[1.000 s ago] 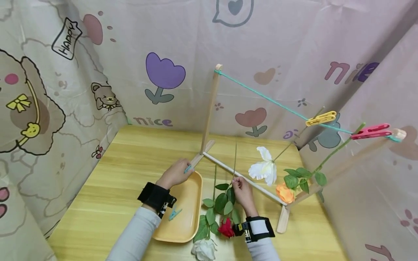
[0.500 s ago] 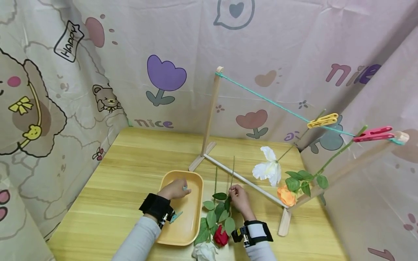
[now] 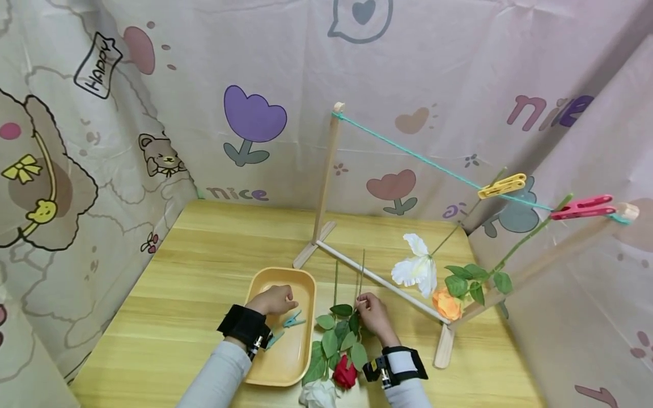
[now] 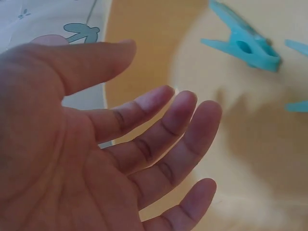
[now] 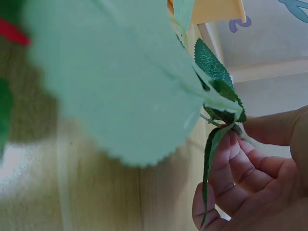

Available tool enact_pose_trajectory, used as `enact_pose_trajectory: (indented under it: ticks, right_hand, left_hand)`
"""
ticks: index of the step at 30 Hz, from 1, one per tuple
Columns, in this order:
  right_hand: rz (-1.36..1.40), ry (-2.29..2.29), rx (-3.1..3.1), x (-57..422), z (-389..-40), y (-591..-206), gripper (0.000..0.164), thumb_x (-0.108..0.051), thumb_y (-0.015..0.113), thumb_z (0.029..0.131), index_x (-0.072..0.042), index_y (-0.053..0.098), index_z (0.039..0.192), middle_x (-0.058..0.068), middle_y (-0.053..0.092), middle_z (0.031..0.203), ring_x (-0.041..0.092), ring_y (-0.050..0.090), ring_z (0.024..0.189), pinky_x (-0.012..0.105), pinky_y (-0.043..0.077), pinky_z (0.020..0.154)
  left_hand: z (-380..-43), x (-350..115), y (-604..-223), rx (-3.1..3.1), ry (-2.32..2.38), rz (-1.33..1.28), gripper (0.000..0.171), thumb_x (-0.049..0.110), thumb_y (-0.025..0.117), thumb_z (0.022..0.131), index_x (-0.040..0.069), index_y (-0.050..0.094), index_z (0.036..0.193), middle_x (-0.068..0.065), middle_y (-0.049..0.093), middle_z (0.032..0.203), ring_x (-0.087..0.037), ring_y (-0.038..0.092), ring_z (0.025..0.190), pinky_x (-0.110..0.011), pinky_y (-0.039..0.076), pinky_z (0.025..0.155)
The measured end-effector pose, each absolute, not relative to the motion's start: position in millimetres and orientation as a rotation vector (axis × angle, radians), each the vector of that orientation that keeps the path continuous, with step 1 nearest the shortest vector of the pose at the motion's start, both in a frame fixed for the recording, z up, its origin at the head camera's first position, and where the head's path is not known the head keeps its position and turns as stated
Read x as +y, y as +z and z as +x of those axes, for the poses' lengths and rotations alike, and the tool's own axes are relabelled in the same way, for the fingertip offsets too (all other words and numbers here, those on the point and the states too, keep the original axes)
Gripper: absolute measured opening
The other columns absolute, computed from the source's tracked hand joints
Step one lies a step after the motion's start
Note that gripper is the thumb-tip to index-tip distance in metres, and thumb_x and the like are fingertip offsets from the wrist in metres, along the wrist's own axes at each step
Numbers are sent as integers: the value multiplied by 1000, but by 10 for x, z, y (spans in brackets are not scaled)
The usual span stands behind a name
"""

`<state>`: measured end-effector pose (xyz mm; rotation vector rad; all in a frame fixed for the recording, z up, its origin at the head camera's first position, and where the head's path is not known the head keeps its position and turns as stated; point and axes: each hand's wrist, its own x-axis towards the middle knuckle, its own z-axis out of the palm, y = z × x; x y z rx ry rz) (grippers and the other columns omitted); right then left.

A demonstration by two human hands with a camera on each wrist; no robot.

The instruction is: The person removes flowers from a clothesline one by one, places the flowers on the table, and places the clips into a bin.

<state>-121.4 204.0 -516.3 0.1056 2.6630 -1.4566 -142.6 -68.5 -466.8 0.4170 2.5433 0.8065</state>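
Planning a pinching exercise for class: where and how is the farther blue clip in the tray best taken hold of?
Likely from above, pinching the blue clip by its two splayed ends: it lies on its side inside the rimmed tray.

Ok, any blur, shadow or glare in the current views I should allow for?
Right wrist: a big leaf close to the lens is soft-edged and blocks much of the view; glare whitens the table at lower left. Left wrist: a shadow, probably the left hand's, darkens the tray. Head: fairly even light, no heavy blur.
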Motion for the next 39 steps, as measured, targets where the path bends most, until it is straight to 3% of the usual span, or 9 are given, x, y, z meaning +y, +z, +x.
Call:
enact_pose_trajectory:
  ticks: [5, 13, 20, 27, 34, 39]
  right_hand:
    - [116, -1487, 2634, 2056, -1214, -5128, 24, -8, 52, 92, 9, 55, 110, 15, 60, 81, 19, 60, 66, 28, 47, 56]
    - [92, -1515, 2686, 2059, -1200, -5009, 23, 0, 50, 88, 10, 56, 107, 15, 61, 76, 15, 58, 62, 27, 47, 55]
    - [39, -1585, 2705, 2050, -1181, -4779, 21, -4, 55, 92, 10, 57, 107, 19, 61, 78, 34, 64, 67, 27, 50, 59]
    - [-98, -1635, 2789, 2049, -1134, -4470, 16, -4, 57, 91, 6, 60, 103, 16, 63, 78, 14, 59, 61, 24, 50, 59]
    - [-214, -1665, 2877, 2052, -1028, -4075, 14, -5, 59, 90, 1, 63, 102, 13, 65, 80, 4, 57, 61, 21, 48, 56]
    - [-208, -1737, 2910, 2125, -961, -3811, 15, -6, 59, 91, 1, 62, 104, 14, 64, 81, 4, 58, 61, 21, 48, 54]
  left_hand:
    - [-1474, -630, -4574, 2545, 836, 447, 17, 19, 56, 94, 3, 56, 98, -1, 45, 69, -14, 40, 58, -26, 32, 57]
    - [-1526, -494, -4342, 2546, 885, 502, 19, 18, 54, 95, 2, 56, 104, -4, 50, 70, -13, 41, 58, -26, 32, 56]
    - [-1677, -271, -3976, 2596, 912, 644, 26, 20, 53, 96, -1, 56, 110, -8, 61, 87, -13, 52, 65, -27, 41, 59]
    - [-1801, 4, -3480, 2697, 867, 836, 25, 23, 53, 96, 3, 58, 110, -7, 61, 93, -14, 55, 71, -26, 44, 63]
    - [-1864, 291, -3056, 2795, 879, 1045, 31, 25, 52, 97, 6, 55, 121, -7, 62, 107, -17, 60, 93, -29, 50, 77]
    - [-1908, 508, -2814, 2859, 974, 1265, 32, 22, 53, 96, 8, 50, 125, -7, 59, 114, -16, 57, 105, -27, 48, 84]
